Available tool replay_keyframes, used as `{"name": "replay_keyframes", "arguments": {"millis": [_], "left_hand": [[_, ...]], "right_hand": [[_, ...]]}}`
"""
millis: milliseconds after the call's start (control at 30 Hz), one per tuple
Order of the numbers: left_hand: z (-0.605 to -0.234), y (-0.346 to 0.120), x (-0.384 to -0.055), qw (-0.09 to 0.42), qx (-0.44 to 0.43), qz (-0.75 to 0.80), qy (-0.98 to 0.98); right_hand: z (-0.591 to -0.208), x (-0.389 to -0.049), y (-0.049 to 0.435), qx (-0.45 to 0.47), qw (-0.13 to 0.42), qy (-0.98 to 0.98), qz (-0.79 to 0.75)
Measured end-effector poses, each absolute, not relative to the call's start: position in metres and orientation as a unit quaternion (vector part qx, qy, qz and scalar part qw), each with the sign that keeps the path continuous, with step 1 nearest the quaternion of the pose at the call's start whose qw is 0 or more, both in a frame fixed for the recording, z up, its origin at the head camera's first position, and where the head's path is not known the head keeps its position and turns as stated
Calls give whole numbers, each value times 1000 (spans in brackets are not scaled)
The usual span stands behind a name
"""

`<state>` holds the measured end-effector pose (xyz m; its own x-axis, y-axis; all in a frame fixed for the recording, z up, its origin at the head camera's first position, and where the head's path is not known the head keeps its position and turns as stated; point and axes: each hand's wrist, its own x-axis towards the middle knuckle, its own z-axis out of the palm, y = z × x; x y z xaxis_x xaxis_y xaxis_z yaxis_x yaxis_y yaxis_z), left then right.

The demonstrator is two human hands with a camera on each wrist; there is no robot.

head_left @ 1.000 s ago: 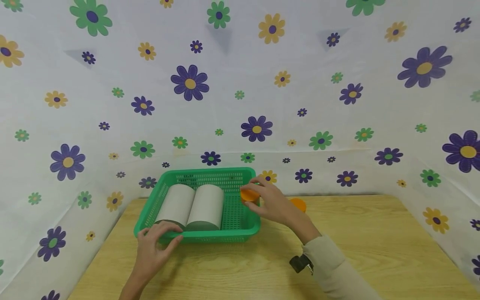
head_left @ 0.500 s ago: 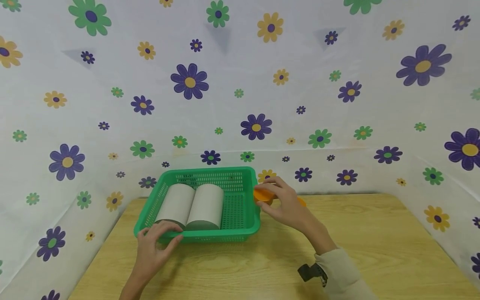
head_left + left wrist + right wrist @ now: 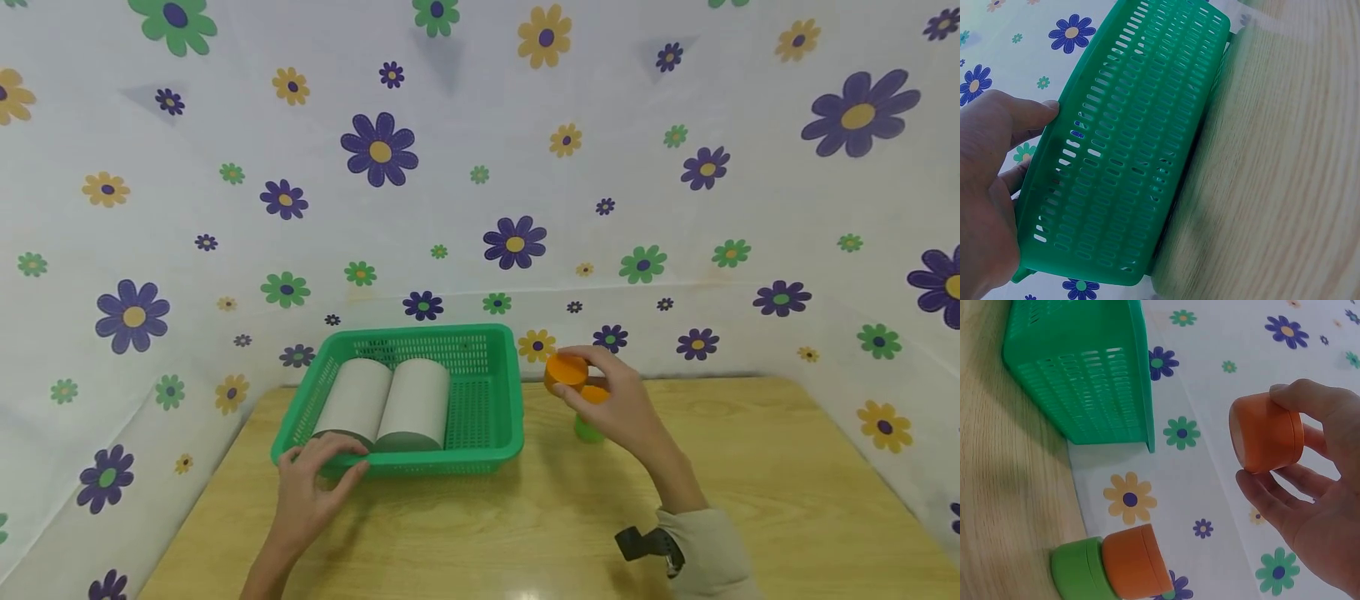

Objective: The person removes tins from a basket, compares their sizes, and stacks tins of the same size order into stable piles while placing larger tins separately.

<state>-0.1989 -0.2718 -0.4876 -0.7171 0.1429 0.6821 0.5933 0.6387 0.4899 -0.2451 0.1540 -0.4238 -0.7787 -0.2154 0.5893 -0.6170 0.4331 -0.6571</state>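
Note:
Between the thumb and fingers of my right hand (image 3: pixel 622 408) is a small orange cup (image 3: pixel 1265 432), held upright in the air. Below it, a second orange cup (image 3: pixel 1135 562) sits on top of a green cup (image 3: pixel 1082 570), which stands on the table right of the basket. My left hand (image 3: pixel 311 492) grips the near rim of a green plastic basket (image 3: pixel 450 461) at its left part, with fingers over the rim and thumb in front. Inside the basket lie two white cylinders (image 3: pixel 356 398) side by side, filling its left and middle; its right end shows bare mesh.
The wooden table (image 3: pixel 480 533) extends in front of the basket and to the right. Behind and at both sides hangs a white flower-printed cloth (image 3: pixel 450 200). A dark strap-like piece (image 3: pixel 637 543) juts from my right wrist.
My right hand has carried the orange cup rightward from over the basket's right end to above the other cups. The left hand has stayed on the rim.

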Motion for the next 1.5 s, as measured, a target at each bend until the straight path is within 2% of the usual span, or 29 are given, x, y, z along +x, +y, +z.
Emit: {"name": "replay_keyframes", "arguments": {"millis": [367,867,1500], "left_hand": [[-486,-271,-199,297,-211,-368,-856],[-485,-272,-201,298,-215,-368,-854],[-486,-274,-202,289,-218,-371,-855]], "right_hand": [[-438,-241,177,185,207,-825,493],[-447,-243,189,159,221,-820,504],[-462,-247,189,125,212,-828,503]]}}
